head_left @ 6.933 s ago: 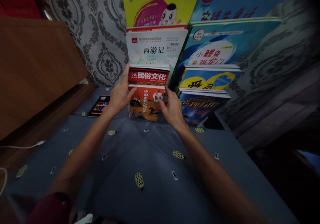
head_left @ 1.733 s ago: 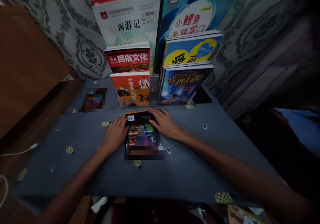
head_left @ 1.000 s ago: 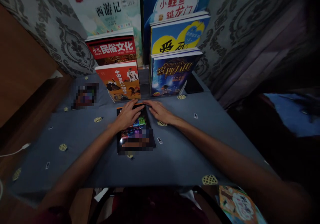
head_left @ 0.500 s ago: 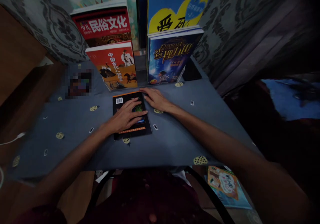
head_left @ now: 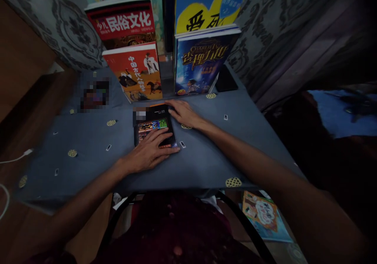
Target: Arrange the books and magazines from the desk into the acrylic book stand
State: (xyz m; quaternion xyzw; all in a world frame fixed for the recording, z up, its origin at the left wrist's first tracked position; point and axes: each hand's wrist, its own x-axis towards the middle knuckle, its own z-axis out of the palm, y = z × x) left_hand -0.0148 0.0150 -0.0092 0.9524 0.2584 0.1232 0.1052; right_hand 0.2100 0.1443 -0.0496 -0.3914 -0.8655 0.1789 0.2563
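A dark book (head_left: pixel 160 115) with an orange edge strip and small coloured pictures lies flat on the blue-grey tablecloth (head_left: pixel 203 154). My left hand (head_left: pixel 153 148) rests palm down across its lower part, fingers stretched and spread, hiding much of that end. At the book's upper right corner is my right hand (head_left: pixel 184 113), its fingers extended and the fingertips touching the edge. Just behind the book stands an orange-red book (head_left: pixel 137 73), and to the right of that a blue book (head_left: pixel 200 62).
A red book (head_left: pixel 126 24) and a blue-and-yellow book (head_left: pixel 188 11) rise behind the front ones. A black flat object (head_left: pixel 226 79) lies at the back right. On the left is a blurred-out item (head_left: pixel 94 95). More books (head_left: pixel 265 217) lie below the table's right front edge.
My left hand has slid down the book toward me, uncovering more of its coloured pictures. My right hand stays at the upper right corner. The view has shifted slightly.
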